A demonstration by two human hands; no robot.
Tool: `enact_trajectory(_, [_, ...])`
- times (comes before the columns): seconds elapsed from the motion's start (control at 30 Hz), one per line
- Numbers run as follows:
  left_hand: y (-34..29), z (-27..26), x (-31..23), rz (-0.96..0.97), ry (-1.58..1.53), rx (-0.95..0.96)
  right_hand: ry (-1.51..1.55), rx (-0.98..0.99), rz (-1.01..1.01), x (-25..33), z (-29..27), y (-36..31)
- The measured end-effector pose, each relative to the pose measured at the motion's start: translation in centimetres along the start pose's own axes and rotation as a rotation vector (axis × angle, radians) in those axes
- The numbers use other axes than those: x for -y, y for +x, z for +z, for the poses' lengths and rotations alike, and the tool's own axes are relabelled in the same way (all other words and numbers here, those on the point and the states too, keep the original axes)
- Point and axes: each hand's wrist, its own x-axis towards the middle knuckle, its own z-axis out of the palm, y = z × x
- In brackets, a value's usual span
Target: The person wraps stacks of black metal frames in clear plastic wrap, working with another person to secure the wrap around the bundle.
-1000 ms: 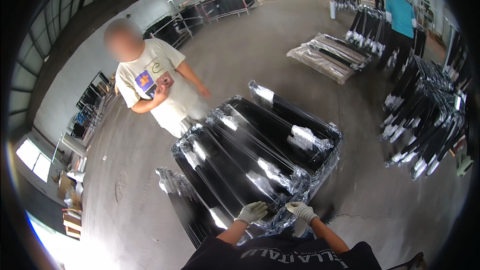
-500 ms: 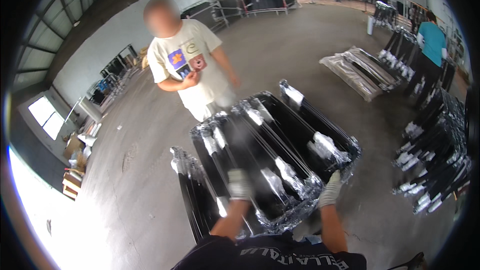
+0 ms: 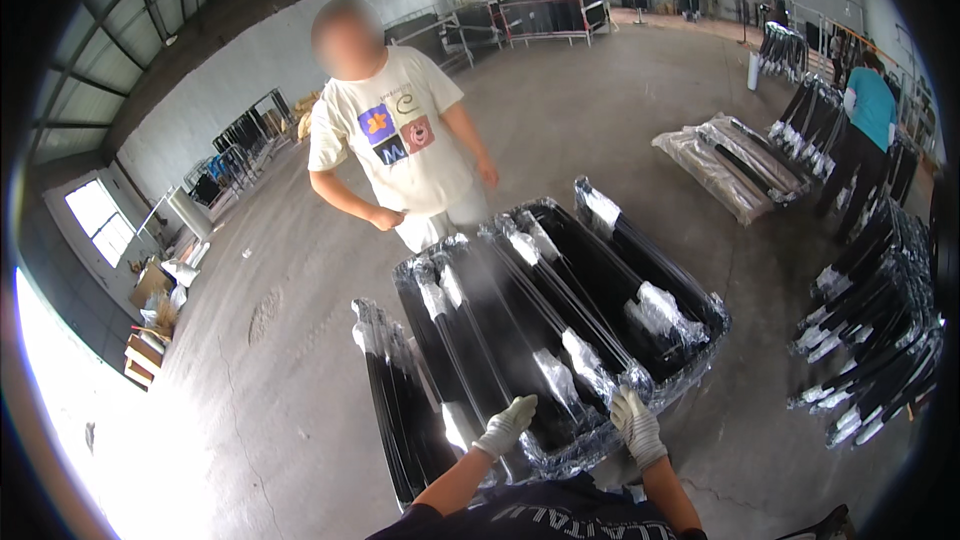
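In front of me lies a row of flat black frames (image 3: 515,355), their ends wrapped in clear film with white padding. My left hand (image 3: 505,427), in a pale work glove, is at the near part of the row, fingers drawn together; what they hold, if anything, cannot be made out. My right hand (image 3: 637,427), gloved too, is closed on the near, film-wrapped end of a black frame (image 3: 632,375) right of the middle. A separate bundle of wrapped black frames (image 3: 395,390) leans along the row's left side.
A person in a cream printed T-shirt (image 3: 405,135) stands across the row. Plastic-wrapped packs (image 3: 735,165) lie on the floor beyond. Stacked black frames (image 3: 870,330) line the right, near a person in a teal top (image 3: 870,110). Boxes (image 3: 150,285) stand by the left wall.
My left hand has moved right and nearer to me; my right hand has shifted left along the near edge. The person across has lowered a hand from chest to waist.
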Motion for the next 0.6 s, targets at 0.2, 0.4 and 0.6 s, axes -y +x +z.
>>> enact_trajectory(0.2, [1.3,5.9,-4.5,-0.493,0.919,-0.144,-0.045,0.033,0.018,0.0,1.8,-0.2])
enact_trajectory(0.4, [2.7,2.7,-1.5,-0.152,-1.912,-0.651,-0.104,-0.154,-0.139,2.5,2.1,-4.2])
enact_trajectory(0.6, [6.8,-0.5,2.4,-0.623,-3.455,0.085,-0.188,0.012,0.156,3.2,2.1,0.9])
